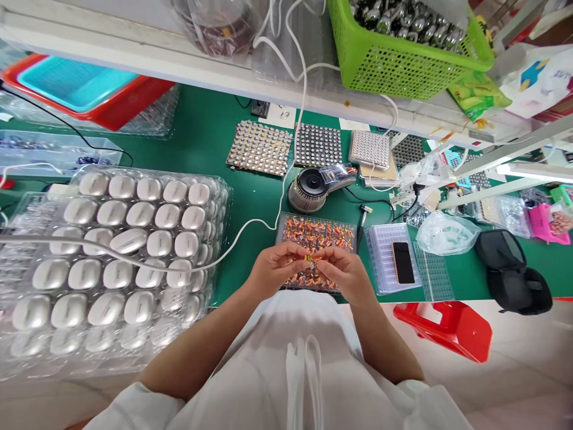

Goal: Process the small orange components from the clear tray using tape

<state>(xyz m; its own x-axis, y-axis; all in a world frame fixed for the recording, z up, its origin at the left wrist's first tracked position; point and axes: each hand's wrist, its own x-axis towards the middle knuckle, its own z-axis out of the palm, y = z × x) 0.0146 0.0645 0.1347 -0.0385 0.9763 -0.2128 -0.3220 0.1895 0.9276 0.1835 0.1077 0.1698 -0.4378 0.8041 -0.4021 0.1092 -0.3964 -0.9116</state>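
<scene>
A clear tray (349,230) filled with small orange parts lies on the green table near its front edge. Over the tray, my left hand (275,269) has thumb and forefinger pinched together at the tray's middle. My right hand (347,272) meets it from the other side, its fingertips pinched too. Something small and orange-yellow shows between the fingertips, too small to make out. Just behind the tray stands a round grey device (308,188) with a black top. A small hammer-like tool (363,218) lies to the tray's right.
Stacked trays of silvery cases (119,212) fill the left, crossed by a white cable (250,222). Boards of small parts (260,146) lie behind. At right are a phone (403,263) and black pouch (514,275). A green basket (394,71) stands on the shelf above.
</scene>
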